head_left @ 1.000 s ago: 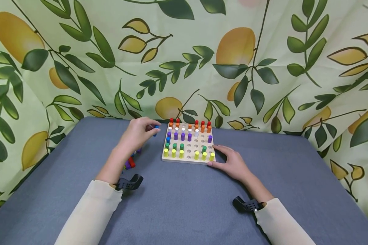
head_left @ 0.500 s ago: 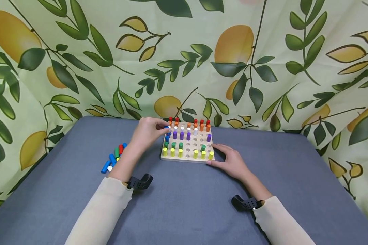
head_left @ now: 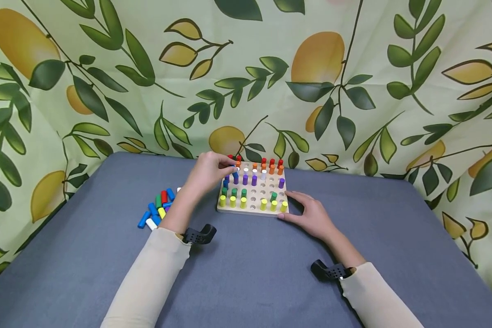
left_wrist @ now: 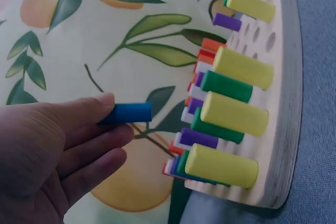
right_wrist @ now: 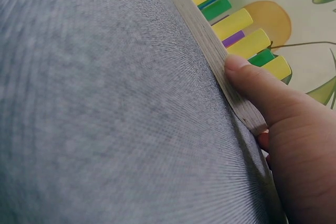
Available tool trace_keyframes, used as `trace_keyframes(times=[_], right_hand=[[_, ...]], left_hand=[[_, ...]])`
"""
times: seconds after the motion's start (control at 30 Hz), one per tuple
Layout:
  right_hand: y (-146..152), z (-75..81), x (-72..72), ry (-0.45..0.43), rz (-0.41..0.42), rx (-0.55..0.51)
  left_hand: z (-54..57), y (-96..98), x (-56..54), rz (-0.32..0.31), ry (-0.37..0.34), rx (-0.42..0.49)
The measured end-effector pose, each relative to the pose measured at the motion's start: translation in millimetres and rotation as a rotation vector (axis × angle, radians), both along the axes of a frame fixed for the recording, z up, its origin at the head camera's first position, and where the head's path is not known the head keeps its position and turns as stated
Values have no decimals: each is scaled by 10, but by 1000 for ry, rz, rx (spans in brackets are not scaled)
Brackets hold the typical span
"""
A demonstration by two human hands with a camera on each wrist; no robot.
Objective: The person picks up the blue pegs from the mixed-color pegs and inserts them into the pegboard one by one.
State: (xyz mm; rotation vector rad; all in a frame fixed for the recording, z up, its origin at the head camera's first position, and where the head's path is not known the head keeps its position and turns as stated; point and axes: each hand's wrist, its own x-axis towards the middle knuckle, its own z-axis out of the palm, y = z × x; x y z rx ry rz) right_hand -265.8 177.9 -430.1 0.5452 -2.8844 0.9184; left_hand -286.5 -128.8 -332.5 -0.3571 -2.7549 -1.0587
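Thumb and fingertips of the left hand [head_left: 210, 172] pinch a blue peg [left_wrist: 131, 113] near one end, the remaining fingers stretched out beneath it; in the left wrist view its free end points to 3 o'clock, towards the wooden board [head_left: 253, 212] and apart from it. Seen from the head, the peg is at about 10 o'clock from the board's middle, though which hole lies under it I cannot tell. At 4 o'clock the right hand [head_left: 309, 216] holds the board's corner, thumb on the near edge, fingers along the side. The peg should handle as light, stiff and hard to break, but its smooth round side could turn or slip in a loose pinch. The end hold looks right: grip the upper end and leave the lower one bare for a hole. Neighbouring upright pegs [head_left: 243, 203] crowd the rows, so a narrow two-finger hold should suit better than a full fist. Between 8 and 9 o'clock, loose pegs [head_left: 161, 212] lie on their sides, probably quick to roll, and best taken across the middle.
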Motion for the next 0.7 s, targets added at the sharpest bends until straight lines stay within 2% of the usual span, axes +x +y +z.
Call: trace_keyframes(times=[0.4,0.7], right_hand=[[11,9,12,-29,-8,-9],[1,18,18,11,2,-18]], left_hand=[[-185,-21,-92,1,-38,-9],[-322,-19,-147,-24,-47,-12]])
